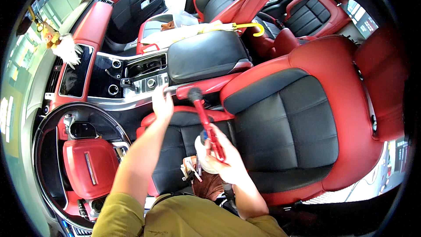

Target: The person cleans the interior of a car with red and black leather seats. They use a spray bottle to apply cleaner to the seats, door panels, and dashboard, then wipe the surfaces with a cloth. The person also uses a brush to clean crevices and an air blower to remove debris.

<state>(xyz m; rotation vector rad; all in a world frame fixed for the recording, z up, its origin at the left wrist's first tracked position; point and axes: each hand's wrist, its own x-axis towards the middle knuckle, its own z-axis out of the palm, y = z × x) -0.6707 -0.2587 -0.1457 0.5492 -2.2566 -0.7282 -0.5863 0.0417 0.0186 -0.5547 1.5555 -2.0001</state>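
My right hand (223, 158) grips a slim red tool (204, 115) with a round black, brush-like head (195, 94). The head points up towards the red side of the centre console, above the driver's seat cushion (194, 121). Behind that hand, a white container (200, 148) is partly hidden. My left hand (162, 105) reaches to the console's silver edge trim (138, 104), beside the rotary knob (151, 83). It holds nothing, and thumb and fingers stand apart. A brown cloth (209, 184) and several small items (190, 169) lie near my lap.
The steering wheel (80, 164) stands to the left. A gear selector (127, 84) rises from the console, ahead of the black armrest (207, 57). A yellow-handled umbrella (250, 25) lies beyond it. A winged doll (59, 42) hangs near the windscreen.
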